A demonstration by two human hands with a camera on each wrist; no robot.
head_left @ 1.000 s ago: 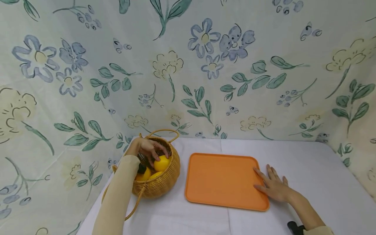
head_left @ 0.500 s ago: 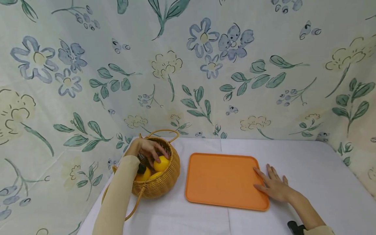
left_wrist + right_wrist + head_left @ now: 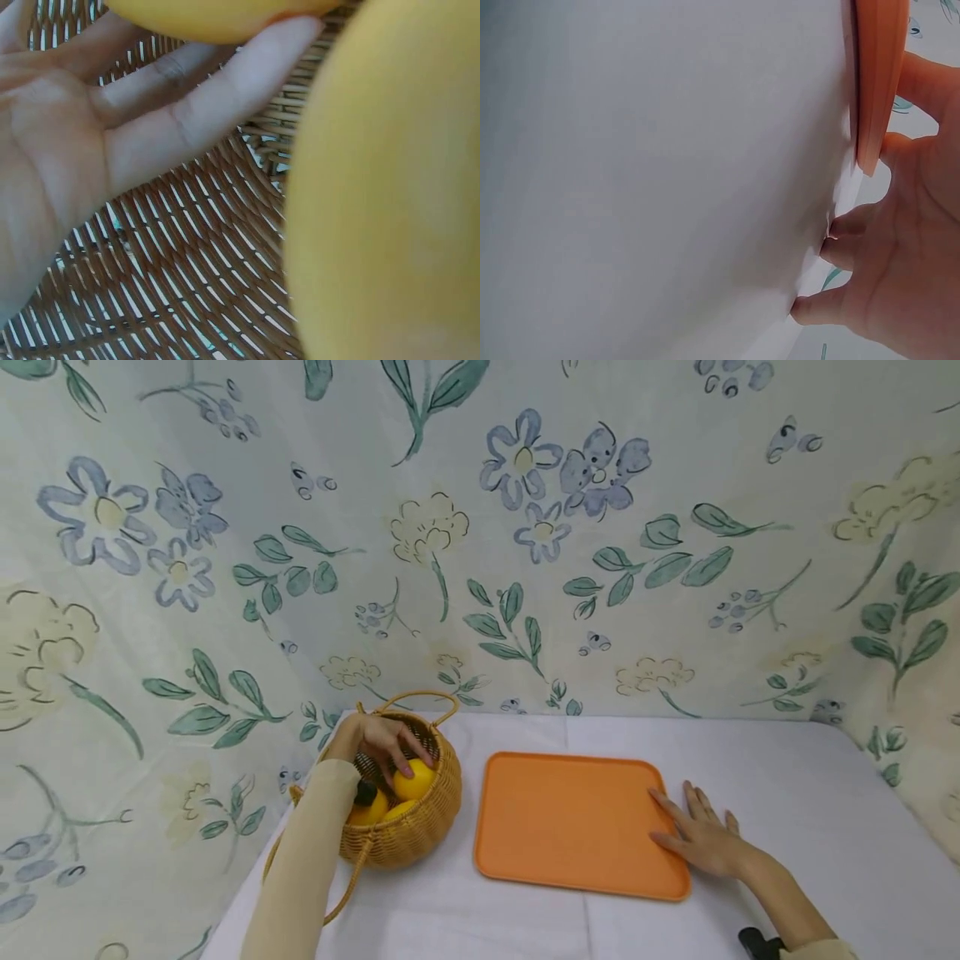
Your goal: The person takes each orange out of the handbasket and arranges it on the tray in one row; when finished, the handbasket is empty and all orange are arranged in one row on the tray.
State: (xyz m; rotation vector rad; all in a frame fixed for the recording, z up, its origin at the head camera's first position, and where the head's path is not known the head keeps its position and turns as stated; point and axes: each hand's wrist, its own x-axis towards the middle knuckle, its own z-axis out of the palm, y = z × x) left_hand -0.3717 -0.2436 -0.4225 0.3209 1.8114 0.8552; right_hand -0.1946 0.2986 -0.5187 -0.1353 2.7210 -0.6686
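Note:
My left hand [image 3: 384, 742] reaches into a round wicker basket [image 3: 420, 837] at the left of the table. Its fingers lie against a smooth, lemon-like yellow fruit [image 3: 415, 780] just inside the rim. In the left wrist view those fingers [image 3: 217, 97] stretch out fairly straight, with a fingertip at the underside of the yellow fruit [image 3: 217, 16]. Another yellow fruit [image 3: 390, 195] fills that view's right side. On the right, my right hand [image 3: 705, 840] spreads its fingers at the right edge of an orange tray [image 3: 573, 822]; other fingertips [image 3: 810, 309] touch the white cloth.
More yellow fruit [image 3: 367, 810] lies in the basket beneath the left wrist. Thin looped handles [image 3: 347, 893] stick out from the basket. A white cloth [image 3: 525, 918] covers the table, and a floral curtain [image 3: 450, 568] hangs behind it.

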